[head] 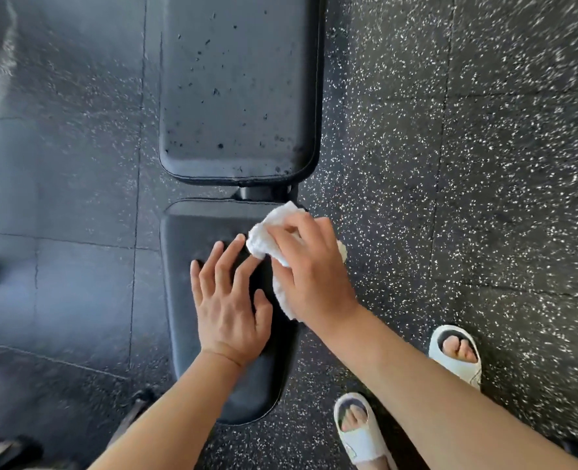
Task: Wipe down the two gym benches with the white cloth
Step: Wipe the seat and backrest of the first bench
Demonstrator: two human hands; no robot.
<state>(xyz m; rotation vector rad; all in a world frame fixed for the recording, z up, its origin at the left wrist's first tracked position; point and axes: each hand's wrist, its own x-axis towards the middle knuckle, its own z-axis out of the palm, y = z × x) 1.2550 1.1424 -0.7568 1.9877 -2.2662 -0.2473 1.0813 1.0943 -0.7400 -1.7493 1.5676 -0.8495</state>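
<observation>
Bench: one black padded gym bench (213,368) was seen from above, running from 12 o'clock to 6 o'clock through the middle of the view; only this one bench could be made out.
Seat pad: the nearer pad (186,252) lay at the centre and narrowed toward 6 o'clock.
Back pad: the farther pad (240,89) lay at 12 o'clock of the seat pad, parted from it by a narrow gap where a dark frame part (264,192) showed; its surface was dotted with dark specks.
White cloth: the white cloth (267,232) was bunched on the seat pad's 1 o'clock corner, with part of it hanging past the pad's 3 o'clock edge.
Right hand: the right hand (311,266) was laid over the cloth, its fingers curled round it in a grasp and pressed down onto the pad.
Left hand: the left hand (230,300) was rested flat on the seat pad at 9 o'clock of the cloth, fingers straight, spread and released, with one fingertip just beside the cloth.
Floor: dark rubber floor tiles (450,147) with white flecks were spread all around the bench.
Feet: two feet in white slide sandals (358,435) were planted on the floor at 4 to 5 o'clock of the seat pad.
</observation>
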